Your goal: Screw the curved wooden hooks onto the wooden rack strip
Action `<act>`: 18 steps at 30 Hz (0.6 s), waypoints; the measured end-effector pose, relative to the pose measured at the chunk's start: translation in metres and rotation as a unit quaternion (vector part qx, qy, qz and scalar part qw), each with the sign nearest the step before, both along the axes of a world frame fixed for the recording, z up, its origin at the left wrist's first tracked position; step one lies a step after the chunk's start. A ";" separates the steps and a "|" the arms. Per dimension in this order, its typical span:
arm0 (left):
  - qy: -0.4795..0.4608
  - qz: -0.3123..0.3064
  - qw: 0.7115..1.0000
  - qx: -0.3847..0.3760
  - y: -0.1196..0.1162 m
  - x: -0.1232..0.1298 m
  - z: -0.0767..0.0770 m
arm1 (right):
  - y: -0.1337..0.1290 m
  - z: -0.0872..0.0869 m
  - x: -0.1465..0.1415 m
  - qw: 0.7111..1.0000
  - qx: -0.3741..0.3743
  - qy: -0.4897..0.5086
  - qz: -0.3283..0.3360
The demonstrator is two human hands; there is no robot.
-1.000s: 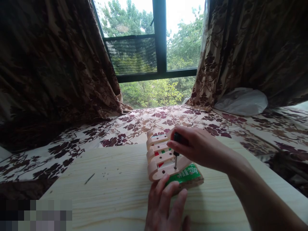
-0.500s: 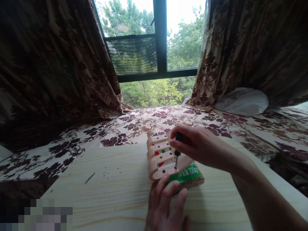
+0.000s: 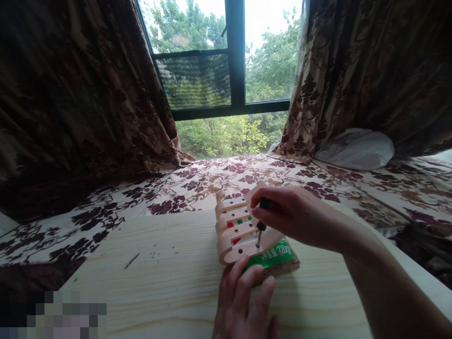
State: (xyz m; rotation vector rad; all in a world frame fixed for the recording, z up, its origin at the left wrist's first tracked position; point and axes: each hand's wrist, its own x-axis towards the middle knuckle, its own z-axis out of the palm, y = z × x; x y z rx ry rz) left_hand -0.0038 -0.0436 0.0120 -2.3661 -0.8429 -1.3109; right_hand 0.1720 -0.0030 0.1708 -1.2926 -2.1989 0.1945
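Note:
My right hand point(image 3: 287, 214) is closed around the black handle of a small screwdriver point(image 3: 261, 226). The screwdriver's shaft points down, its tip at a hole in the nearest bar of a pale, slatted piece with rounded ends point(image 3: 233, 230). Several bars with dark holes or screw heads run across this piece; I cannot tell what it is. It rests on a green printed packet point(image 3: 278, 254) with a brown edge, whose red parts show between the bars. My left hand point(image 3: 247, 294) has its fingers apart, one fingertip touching the nearest bar and the others beside the packet.
A light wooden board point(image 3: 169, 282) lies under everything. On its left are a thin dark metal rod point(image 3: 132, 261) and scattered dark specks. Behind it spreads a flowered cloth point(image 3: 212, 176), with a white plastic bag point(image 3: 355, 149) at the right, below a window and curtains.
My right hand has turned slightly on the screwdriver, and the handle leans a little more to the right. My left hand and the slatted piece have hardly moved.

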 end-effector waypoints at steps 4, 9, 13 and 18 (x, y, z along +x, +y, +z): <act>-0.004 0.002 1.000 -0.007 -0.001 0.000 -0.001 | 0.001 -0.002 -0.001 1.000 0.006 -0.007 -0.022; -0.002 -0.003 1.000 0.018 0.002 0.000 -0.003 | 0.005 -0.004 -0.002 0.995 0.017 -0.024 -0.092; -0.011 0.003 1.000 -0.009 -0.001 0.002 -0.002 | -0.001 0.000 -0.001 1.000 0.003 -0.002 -0.022; -0.005 0.001 1.000 -0.024 -0.004 0.002 0.000 | 0.002 -0.002 -0.005 1.000 -0.002 0.008 0.005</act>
